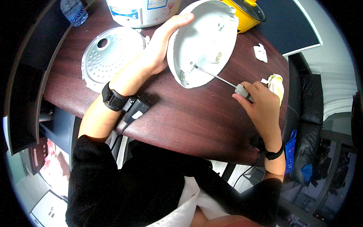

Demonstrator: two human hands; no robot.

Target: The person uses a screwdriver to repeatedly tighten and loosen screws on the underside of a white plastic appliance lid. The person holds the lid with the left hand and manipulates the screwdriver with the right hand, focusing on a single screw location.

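My left hand [160, 49] grips the left rim of a white, oval plastic lid shell [204, 36], tilting it so its hollow inner side faces me. The thumb lies over the rim; the other fingers are hidden behind the shell. In my right hand [261, 102] is a screwdriver [217, 76] with a grey handle, fingers closed round it. Its thin metal shaft points left, and the tip meets a small fitting low inside the shell. On the table left of my left hand lies a round, perforated light-grey plate [113, 53] with one larger hole.
A white appliance body [141, 13] and a yellow pot [245, 17] stand at the back of the dark wooden table [181, 121]. A water bottle [74, 12] is far left. White scrap [260, 53] and a yellowish crumpled wrapper [276, 87] lie right. Cables hang from both wrists' black devices.
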